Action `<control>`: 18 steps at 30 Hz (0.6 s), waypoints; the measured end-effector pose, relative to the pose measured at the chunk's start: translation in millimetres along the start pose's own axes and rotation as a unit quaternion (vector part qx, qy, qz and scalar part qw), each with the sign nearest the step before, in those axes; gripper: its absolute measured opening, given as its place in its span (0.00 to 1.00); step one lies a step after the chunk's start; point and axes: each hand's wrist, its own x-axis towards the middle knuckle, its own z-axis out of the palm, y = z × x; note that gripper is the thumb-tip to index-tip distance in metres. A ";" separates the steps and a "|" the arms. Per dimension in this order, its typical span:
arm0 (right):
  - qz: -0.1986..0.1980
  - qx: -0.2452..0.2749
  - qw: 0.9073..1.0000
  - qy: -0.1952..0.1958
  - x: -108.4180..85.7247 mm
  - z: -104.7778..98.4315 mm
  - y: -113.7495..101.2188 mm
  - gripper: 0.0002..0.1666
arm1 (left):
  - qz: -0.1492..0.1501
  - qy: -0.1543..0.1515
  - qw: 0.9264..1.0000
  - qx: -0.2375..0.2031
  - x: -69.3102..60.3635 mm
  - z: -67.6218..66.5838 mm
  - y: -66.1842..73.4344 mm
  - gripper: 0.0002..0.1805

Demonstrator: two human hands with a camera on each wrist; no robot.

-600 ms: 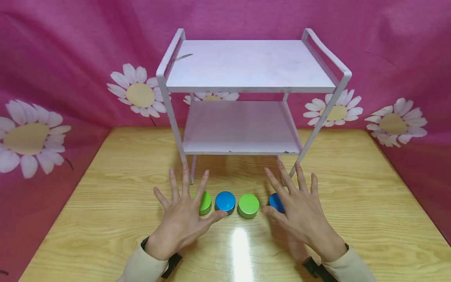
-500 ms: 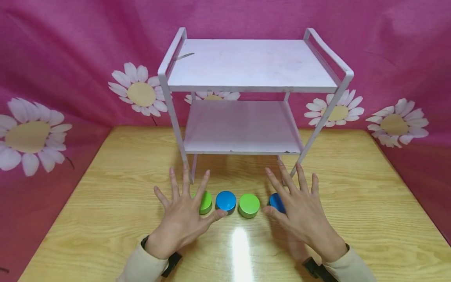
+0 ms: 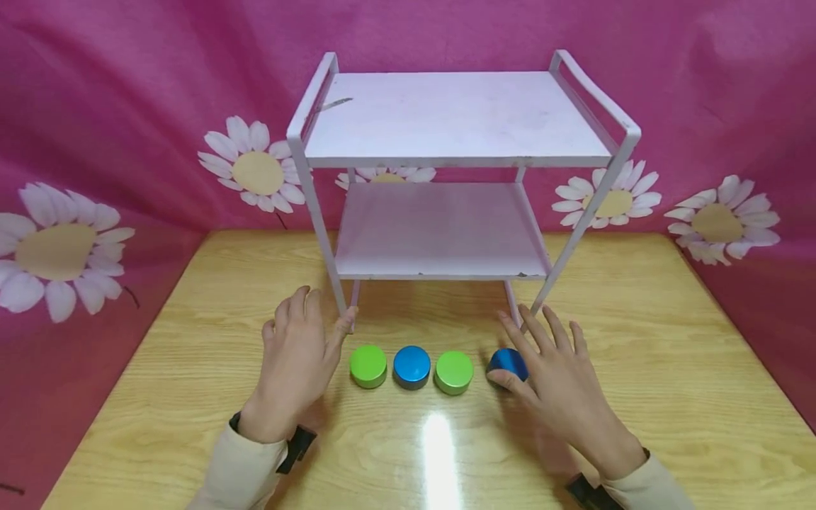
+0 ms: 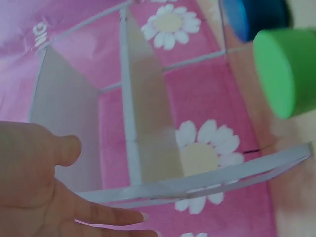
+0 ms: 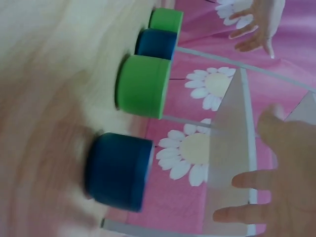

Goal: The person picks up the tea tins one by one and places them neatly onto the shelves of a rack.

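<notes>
Two green and two blue round pieces stand in a row on the table: left green (image 3: 367, 366), left blue (image 3: 411, 367), right green (image 3: 454, 372) and right blue (image 3: 508, 364). The left hand (image 3: 295, 365) hovers left of the row near the rack's front leg, fingers slightly bent, holding nothing. Over the right blue piece is the right hand (image 3: 564, 386), its fingers spread and its thumb covering part of that piece. The right wrist view shows a gap between the right hand (image 5: 291, 173) and the right blue piece (image 5: 120, 171).
A white two-tier rack (image 3: 455, 161) with raised side handles stands behind the row, its lower shelf (image 3: 440, 227) above the wooden table (image 3: 644, 312). Pink cloth (image 3: 440, 32) with white daisies hangs at the back and both sides.
The left hand has moved left and its fingers have drawn together, uncovering the left green piece. The right hand has shifted slightly right and down, with its fingers a little more bent.
</notes>
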 end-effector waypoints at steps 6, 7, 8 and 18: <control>-0.014 -0.009 0.999 0.028 -5.0 6.9 8.2 0.37 | -0.014 0.037 0.999 -0.022 15.1 -6.0 -0.2 0.35; -0.013 -0.010 1.000 0.026 -5.9 8.7 9.0 0.36 | -0.014 0.039 0.999 -0.023 18.0 -5.8 0.4 0.35; -0.010 -0.007 1.000 0.021 -6.9 10.5 9.5 0.36 | -0.013 0.042 0.999 -0.024 21.0 -5.6 1.0 0.34; 0.017 0.012 1.000 -0.019 -12.0 28.5 10.8 0.46 | -0.040 0.067 0.997 0.004 53.9 7.5 -3.6 0.40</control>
